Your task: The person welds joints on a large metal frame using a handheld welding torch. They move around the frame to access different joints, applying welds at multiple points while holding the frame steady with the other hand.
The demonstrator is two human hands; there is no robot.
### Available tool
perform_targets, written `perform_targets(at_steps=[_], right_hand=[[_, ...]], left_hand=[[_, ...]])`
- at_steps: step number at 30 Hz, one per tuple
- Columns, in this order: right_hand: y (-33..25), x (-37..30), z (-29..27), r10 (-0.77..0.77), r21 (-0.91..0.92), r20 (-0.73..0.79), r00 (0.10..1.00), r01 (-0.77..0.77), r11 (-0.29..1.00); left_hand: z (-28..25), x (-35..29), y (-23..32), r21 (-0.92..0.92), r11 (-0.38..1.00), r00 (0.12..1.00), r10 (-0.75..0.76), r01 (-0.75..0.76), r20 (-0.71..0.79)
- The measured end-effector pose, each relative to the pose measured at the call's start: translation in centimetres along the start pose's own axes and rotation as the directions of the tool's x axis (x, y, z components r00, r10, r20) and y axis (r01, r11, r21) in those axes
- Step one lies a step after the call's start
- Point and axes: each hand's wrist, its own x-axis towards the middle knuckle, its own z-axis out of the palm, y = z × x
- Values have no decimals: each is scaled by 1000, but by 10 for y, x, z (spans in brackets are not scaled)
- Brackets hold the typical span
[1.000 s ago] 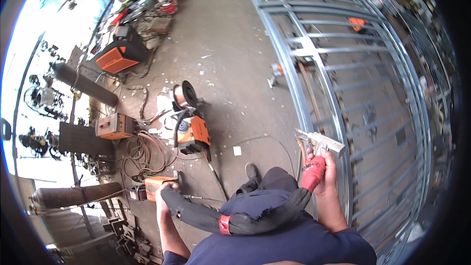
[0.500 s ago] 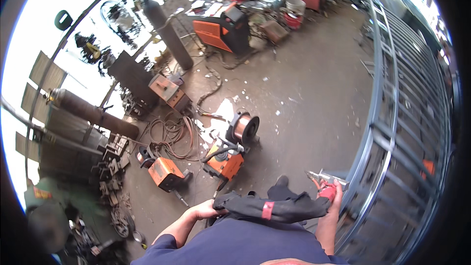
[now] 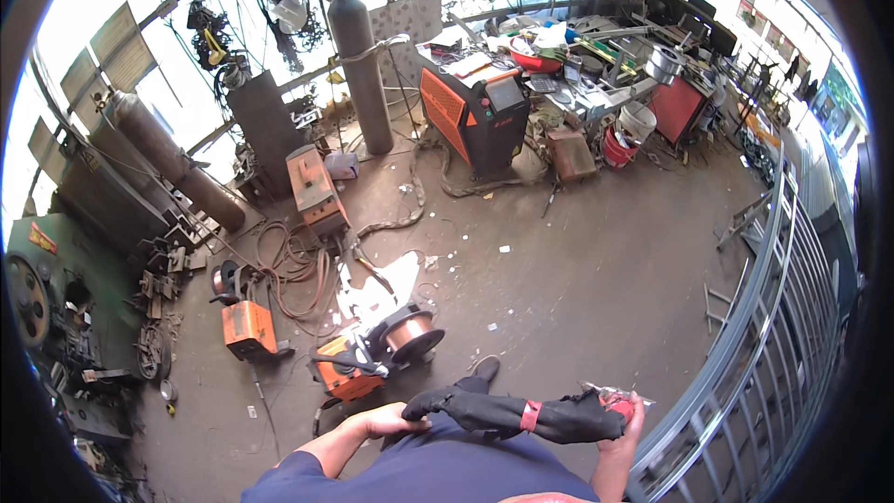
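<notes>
A long piece of black cloth (image 3: 570,419) with a red band stretches across the front of my body, bunched and creased like a sleeve. At its left end, my left hand (image 3: 384,420) is closed on the cloth. My right hand (image 3: 634,424) is at the other end, its fingers wrapped round a red-handled metal tool (image 3: 616,401). The tool's silvery part shows above the cloth, but its exact kind is hard to make out. Whether the right hand also grips the cloth is hidden.
Ahead on the left stand an orange wire feeder (image 3: 348,369) with a copper wire spool (image 3: 410,335), and a smaller orange box (image 3: 249,329). Cables (image 3: 303,270) coil behind them. A welding machine (image 3: 475,116) and gas cylinder (image 3: 361,70) stand farther back. Metal railing (image 3: 745,363) lines the right.
My view has swung and tilted up, so the welding gear sits farther left and more of the cluttered back shows. Both hands keep their holds; the tool shows less above the cloth.
</notes>
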Motion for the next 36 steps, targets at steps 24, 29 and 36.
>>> perform_targets(at_steps=[24, 29, 36], right_hand=[[-445, 431, 197, 80, -35, 98, 992, -76, 996], [-534, 533, 229, 22, -11, 166, 986, -20, 1000], [-616, 660, 313, 45, -216, 197, 979, -2, 976]], left_hand=[[223, 412, 428, 57, 998, 977, -28, 41, -212], [252, 494, 494, 40, 995, 961, -75, 89, -265], [266, 634, 599, 19, 995, 932, -88, 101, -351]])
